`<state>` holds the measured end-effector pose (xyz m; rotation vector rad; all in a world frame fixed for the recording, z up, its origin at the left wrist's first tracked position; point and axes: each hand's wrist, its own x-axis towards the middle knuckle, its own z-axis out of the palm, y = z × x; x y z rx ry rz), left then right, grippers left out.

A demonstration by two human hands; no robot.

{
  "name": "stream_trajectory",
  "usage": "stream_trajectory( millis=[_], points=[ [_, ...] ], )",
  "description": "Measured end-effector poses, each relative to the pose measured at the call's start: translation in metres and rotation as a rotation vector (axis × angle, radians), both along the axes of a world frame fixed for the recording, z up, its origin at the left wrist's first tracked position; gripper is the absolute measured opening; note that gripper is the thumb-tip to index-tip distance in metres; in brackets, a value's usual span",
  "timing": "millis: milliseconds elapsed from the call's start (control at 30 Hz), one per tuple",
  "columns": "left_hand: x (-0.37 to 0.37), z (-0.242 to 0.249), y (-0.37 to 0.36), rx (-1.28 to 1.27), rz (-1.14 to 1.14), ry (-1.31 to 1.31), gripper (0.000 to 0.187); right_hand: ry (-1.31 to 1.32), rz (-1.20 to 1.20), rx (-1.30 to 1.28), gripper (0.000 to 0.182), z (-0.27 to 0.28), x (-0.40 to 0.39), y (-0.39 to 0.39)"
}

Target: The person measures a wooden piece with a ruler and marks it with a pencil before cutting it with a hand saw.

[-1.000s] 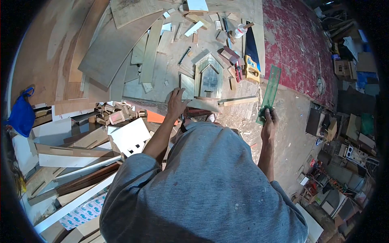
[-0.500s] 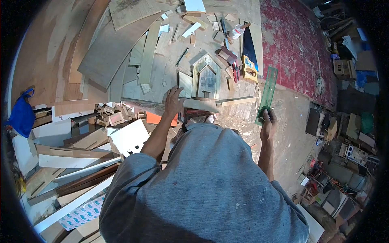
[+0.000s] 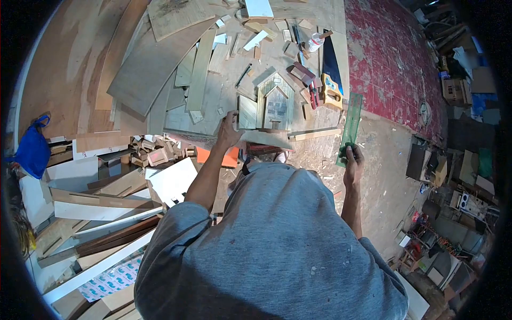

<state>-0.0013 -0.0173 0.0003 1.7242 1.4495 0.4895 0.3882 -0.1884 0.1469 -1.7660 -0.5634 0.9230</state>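
Positioning is apparently being done: ruler [image 3: 352,118] being gripped by right hand [image 3: 354,161], curled left hand [image 3: 229,132] being held beside wooden panel [image 3: 247,113]; steady control likely being required next.

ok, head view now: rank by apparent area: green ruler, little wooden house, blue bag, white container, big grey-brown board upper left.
1. Big grey-brown board
2. Little wooden house and blue bag: too alike to rank, lens distortion too
3. Green ruler, partly covered by the right hand
4. White container

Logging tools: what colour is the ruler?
The ruler is green, best seen in the head view.
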Motion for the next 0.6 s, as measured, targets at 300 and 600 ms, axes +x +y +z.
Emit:
stream_trajectory(
  millis=[300, 600],
  points=[
    [-0.013, -0.022, 0.017, -0.065, 0.004, -0.053, 0.067, 0.009, 0.038, -0.072, 0.02, -0.02, -0.004, -0.011],
    [-0.019, -0.025, 0.029, -0.149, -0.02, -0.181, 0.062, 0.134, 0.017, -0.086, 0.018, -0.05, -0.021, -0.024]
  ],
)
